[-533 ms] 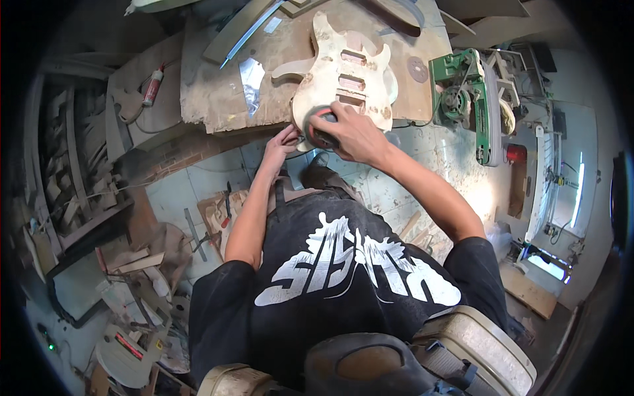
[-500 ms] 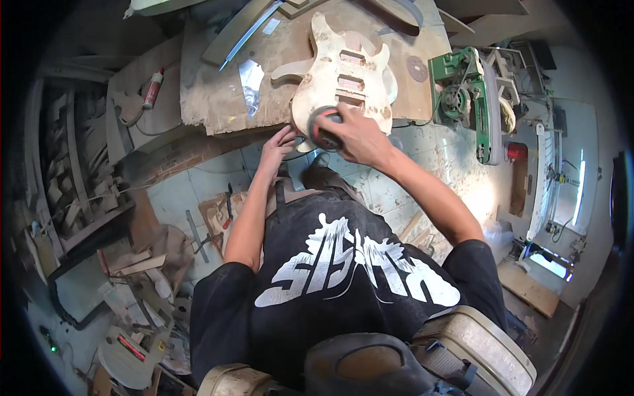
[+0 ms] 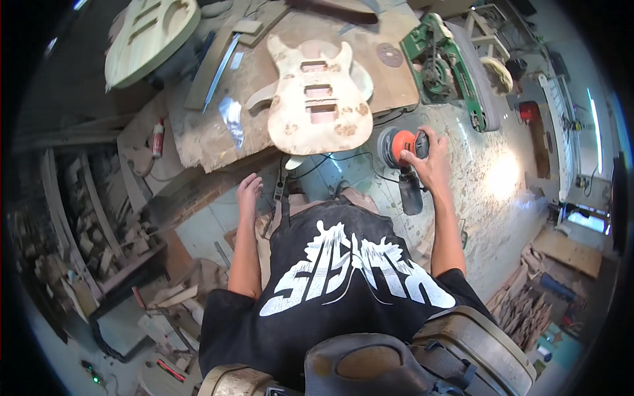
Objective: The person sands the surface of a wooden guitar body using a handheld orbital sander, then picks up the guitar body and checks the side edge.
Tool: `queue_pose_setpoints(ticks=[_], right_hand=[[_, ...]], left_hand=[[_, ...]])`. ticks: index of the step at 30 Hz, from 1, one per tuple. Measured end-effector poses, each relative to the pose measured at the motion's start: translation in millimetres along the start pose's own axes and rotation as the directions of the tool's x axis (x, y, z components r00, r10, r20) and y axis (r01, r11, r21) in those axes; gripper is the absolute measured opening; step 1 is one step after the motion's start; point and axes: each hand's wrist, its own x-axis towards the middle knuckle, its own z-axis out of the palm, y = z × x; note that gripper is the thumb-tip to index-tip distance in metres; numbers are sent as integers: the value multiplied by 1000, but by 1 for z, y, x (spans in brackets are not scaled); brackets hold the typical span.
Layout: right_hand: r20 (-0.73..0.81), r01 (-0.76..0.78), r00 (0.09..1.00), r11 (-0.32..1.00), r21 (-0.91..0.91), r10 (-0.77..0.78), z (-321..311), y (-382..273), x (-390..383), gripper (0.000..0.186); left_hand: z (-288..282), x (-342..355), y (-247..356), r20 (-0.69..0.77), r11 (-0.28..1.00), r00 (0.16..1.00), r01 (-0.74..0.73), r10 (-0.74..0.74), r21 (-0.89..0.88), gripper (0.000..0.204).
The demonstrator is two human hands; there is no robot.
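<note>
My right hand grips an orange and black orbital sander by its top, off to the right of the workbench's near edge. Its round pad faces left, and a dark dust canister hangs below it. A pale wooden electric guitar body with three rectangular cutouts and burl patches lies on the bench, apart from the sander. Another pale body shape shows partly from under it. My left hand hangs free in front of the bench, fingers loosely curled together around nothing.
A worn wooden workbench carries the guitar body. A green belt sanding machine stands at the right. Another guitar body is at the far left, above a red bottle. A black power cord trails below the bench edge.
My right hand has lifted the sander off the guitar body and carried it to the right. My left hand has drawn back from the body's near edge. The view has shifted too.
</note>
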Motion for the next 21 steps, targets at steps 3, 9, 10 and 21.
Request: queue_pose_setpoints(ticks=[3,9,10,21], right_hand=[[29,-23,999,999,35,22,-2,32,-12,71],[87,-7,996,989,150,-6,1,86,-16,72],[88,-7,996,987,162,-7,1,94,-13,72],[205,97,969,972,213,-141,6,137,34,73]], left_hand=[[37,-4,10,-20,998,999,-45,45,-35,41],[87,-12,24,-118,983,982,-157,146,-92,35],[92,-17,22,-125,983,980,-163,153,-82,35],[174,-84,-4,51,953,997,65,-52,-295,73]])
